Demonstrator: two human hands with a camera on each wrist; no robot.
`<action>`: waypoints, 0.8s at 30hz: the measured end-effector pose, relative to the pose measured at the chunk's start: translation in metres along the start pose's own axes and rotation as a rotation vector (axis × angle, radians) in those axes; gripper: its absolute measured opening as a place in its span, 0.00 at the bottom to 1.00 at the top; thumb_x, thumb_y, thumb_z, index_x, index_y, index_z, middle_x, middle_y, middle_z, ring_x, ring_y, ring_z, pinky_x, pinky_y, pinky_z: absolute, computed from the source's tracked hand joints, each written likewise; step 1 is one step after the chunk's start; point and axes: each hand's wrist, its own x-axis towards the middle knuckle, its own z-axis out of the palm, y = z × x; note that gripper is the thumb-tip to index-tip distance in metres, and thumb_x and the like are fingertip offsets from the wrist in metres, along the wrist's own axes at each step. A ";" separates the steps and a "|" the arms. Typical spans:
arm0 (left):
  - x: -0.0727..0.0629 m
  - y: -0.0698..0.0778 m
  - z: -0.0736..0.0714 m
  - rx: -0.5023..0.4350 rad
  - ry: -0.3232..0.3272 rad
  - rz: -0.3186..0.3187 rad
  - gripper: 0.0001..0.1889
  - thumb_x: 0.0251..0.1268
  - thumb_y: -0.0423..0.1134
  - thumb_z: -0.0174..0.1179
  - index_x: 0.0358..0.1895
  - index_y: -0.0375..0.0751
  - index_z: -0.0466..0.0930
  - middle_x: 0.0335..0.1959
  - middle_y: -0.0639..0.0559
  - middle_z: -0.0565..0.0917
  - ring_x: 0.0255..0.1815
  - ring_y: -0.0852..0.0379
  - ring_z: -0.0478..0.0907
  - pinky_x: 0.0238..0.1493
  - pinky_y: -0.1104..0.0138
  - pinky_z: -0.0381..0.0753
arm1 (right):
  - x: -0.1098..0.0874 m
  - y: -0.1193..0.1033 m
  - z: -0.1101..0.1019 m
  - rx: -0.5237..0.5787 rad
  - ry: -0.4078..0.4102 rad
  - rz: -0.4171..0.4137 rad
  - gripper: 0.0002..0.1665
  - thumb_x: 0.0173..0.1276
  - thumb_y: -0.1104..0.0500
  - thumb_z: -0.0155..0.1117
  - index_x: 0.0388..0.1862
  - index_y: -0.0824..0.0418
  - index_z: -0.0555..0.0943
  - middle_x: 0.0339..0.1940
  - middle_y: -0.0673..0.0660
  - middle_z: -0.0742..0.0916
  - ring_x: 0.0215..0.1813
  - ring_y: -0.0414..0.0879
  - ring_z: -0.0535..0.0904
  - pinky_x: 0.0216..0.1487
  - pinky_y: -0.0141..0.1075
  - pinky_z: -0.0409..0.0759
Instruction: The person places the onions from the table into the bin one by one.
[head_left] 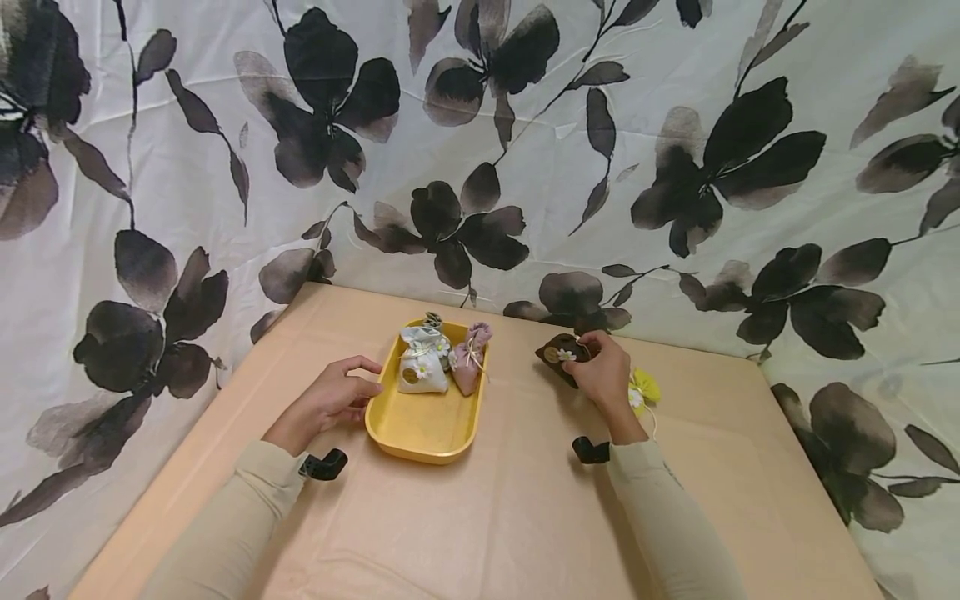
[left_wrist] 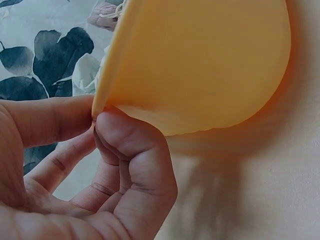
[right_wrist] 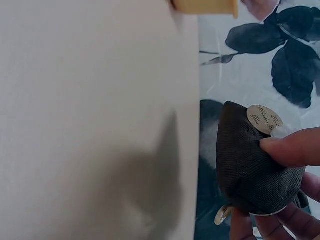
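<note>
My left hand (head_left: 333, 393) pinches the left rim of a yellow tray (head_left: 423, 454); in the left wrist view thumb and fingers meet on the tray's edge (left_wrist: 112, 75). Inside the tray lie a white drawstring pouch (head_left: 424, 367) with a small flower and round tag, a pink pouch (head_left: 468, 367), and a grey-patterned pouch (head_left: 433, 320) mostly hidden behind the white one. My right hand (head_left: 603, 375) holds a dark brown pouch (right_wrist: 250, 160) above the table, thumb on its front and fingers beneath. A round paper tag (right_wrist: 264, 119) with handwriting shows on it.
A bright yellow-green pouch (head_left: 645, 387) with a white flower and cord lies on the table right of my right wrist, partly hidden by it. The table (head_left: 525, 533) has a peach cover. Floral cloth (head_left: 480, 150) hangs behind and at both sides.
</note>
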 end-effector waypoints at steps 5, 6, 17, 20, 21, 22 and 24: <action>0.000 0.000 0.000 -0.003 -0.001 0.000 0.24 0.72 0.33 0.62 0.69 0.40 0.72 0.39 0.44 0.81 0.28 0.56 0.75 0.27 0.66 0.75 | -0.005 -0.010 -0.002 0.014 0.004 -0.025 0.25 0.52 0.63 0.80 0.49 0.60 0.82 0.43 0.65 0.89 0.45 0.57 0.82 0.47 0.44 0.76; 0.000 0.000 0.000 -0.004 -0.001 0.000 0.24 0.72 0.33 0.62 0.69 0.40 0.72 0.39 0.44 0.81 0.28 0.56 0.75 0.27 0.66 0.75 | -0.006 -0.012 -0.003 0.016 0.003 -0.027 0.25 0.52 0.63 0.80 0.49 0.60 0.82 0.43 0.65 0.89 0.45 0.57 0.82 0.47 0.44 0.76; -0.001 0.002 0.001 0.001 -0.001 0.000 0.23 0.73 0.34 0.61 0.69 0.40 0.72 0.35 0.46 0.81 0.27 0.56 0.75 0.27 0.66 0.75 | -0.018 -0.038 -0.008 0.024 0.029 -0.086 0.25 0.48 0.64 0.82 0.47 0.62 0.83 0.43 0.65 0.89 0.45 0.58 0.81 0.49 0.44 0.74; -0.001 0.002 0.001 0.004 -0.003 0.001 0.23 0.73 0.34 0.60 0.69 0.40 0.72 0.34 0.46 0.81 0.27 0.57 0.75 0.27 0.67 0.75 | -0.021 -0.043 -0.009 0.034 0.031 -0.107 0.25 0.48 0.64 0.82 0.47 0.63 0.84 0.42 0.65 0.88 0.45 0.58 0.81 0.49 0.44 0.74; -0.001 0.002 0.001 0.004 -0.002 0.001 0.23 0.73 0.34 0.60 0.69 0.40 0.72 0.34 0.46 0.81 0.27 0.57 0.74 0.27 0.67 0.75 | -0.021 -0.044 -0.009 0.035 0.033 -0.114 0.25 0.48 0.64 0.82 0.47 0.63 0.84 0.42 0.65 0.88 0.45 0.58 0.81 0.48 0.44 0.74; -0.001 0.001 0.001 0.005 -0.002 0.002 0.23 0.73 0.34 0.60 0.69 0.40 0.72 0.34 0.46 0.81 0.27 0.57 0.74 0.27 0.67 0.75 | -0.022 -0.045 -0.009 0.039 0.032 -0.119 0.25 0.48 0.64 0.82 0.47 0.63 0.84 0.42 0.65 0.88 0.45 0.58 0.81 0.48 0.44 0.74; -0.001 0.001 0.001 0.008 -0.001 0.002 0.23 0.73 0.34 0.60 0.69 0.40 0.72 0.34 0.46 0.81 0.27 0.57 0.75 0.27 0.67 0.75 | -0.025 -0.049 -0.010 0.043 0.030 -0.125 0.25 0.48 0.64 0.82 0.46 0.63 0.84 0.42 0.64 0.88 0.45 0.58 0.81 0.48 0.44 0.74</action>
